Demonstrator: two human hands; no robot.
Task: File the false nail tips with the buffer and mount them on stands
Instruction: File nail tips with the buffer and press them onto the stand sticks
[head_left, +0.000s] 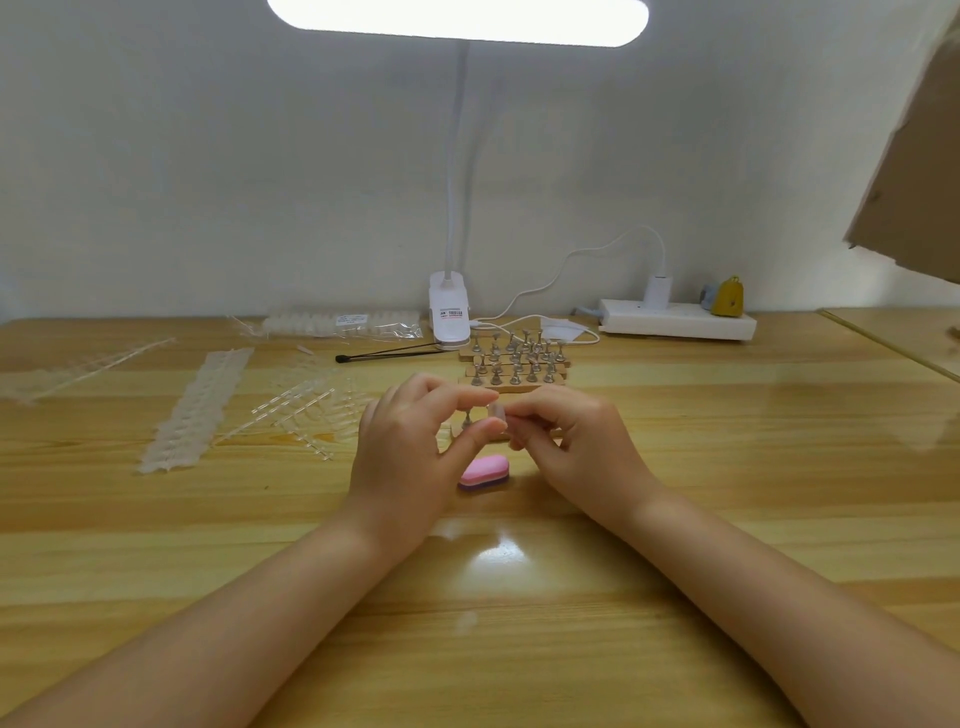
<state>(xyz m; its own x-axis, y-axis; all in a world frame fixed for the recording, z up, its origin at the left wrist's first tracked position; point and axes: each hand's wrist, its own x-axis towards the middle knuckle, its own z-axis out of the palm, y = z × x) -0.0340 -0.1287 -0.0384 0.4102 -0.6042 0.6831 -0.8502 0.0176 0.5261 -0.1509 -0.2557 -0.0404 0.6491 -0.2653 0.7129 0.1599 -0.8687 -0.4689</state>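
A clear false nail tip (495, 414) is held between both hands above the wooden table. My left hand (410, 447) pinches it with thumb and forefinger. My right hand (571, 441) pinches its other side with curled fingers. A small metal stand (467, 419) on a wooden base shows in the gap behind the hands, mostly hidden. The pink and purple buffer (484, 472) lies on the table just below the hands, untouched. Several more metal stands on wooden strips (514, 359) sit further back.
Strips of clear nail tips (200, 408) and loose sprues (306, 410) lie at the left. A bagged set of tips (343, 323), a clip lamp base (449, 314), a black tool (389, 354) and a white power strip (675, 318) line the back. Cardboard (914, 156) hangs at upper right.
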